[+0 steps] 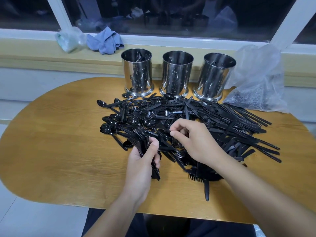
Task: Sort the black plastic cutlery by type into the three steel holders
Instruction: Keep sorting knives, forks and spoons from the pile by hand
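No writing reads anywhere; the left hand grips a bundle of forks, while the right hand pinches a piece in the cutlery pile, fingers curled.

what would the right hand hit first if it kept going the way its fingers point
Probably the heap of black plastic cutlery just under and ahead of the right hand, whose fingertips point left and slightly away. Depth is unclear.
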A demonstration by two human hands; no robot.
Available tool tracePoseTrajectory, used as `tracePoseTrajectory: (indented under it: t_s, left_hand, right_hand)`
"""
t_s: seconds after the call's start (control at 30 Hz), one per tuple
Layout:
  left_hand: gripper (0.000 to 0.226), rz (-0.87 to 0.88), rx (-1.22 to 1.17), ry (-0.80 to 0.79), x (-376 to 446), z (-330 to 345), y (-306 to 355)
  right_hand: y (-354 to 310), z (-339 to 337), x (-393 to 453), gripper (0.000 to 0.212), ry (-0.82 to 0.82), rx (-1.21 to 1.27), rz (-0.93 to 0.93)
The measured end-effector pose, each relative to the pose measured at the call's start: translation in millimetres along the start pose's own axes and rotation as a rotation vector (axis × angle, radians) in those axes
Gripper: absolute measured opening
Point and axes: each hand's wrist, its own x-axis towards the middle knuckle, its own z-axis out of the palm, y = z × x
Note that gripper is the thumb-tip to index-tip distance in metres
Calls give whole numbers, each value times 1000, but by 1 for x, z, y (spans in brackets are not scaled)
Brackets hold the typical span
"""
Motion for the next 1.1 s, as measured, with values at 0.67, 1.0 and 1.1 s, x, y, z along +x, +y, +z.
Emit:
tracePoseTrajectory:
  t_s: [0.67,1.0,1.1]
  left_hand:
    - [34,-112,-105,-6,0,10,4]
    - [35,-72,-35,-62,-7,10,3]
    - [40,-69,-30,-46,-6,8,1]
  right_hand:
    - [54,-13,-48,43,154,-454,16]
    - [59,-19,-24,65,-86,-764,-131]
    - [62,-22,-20,51,-81,-783,-181]
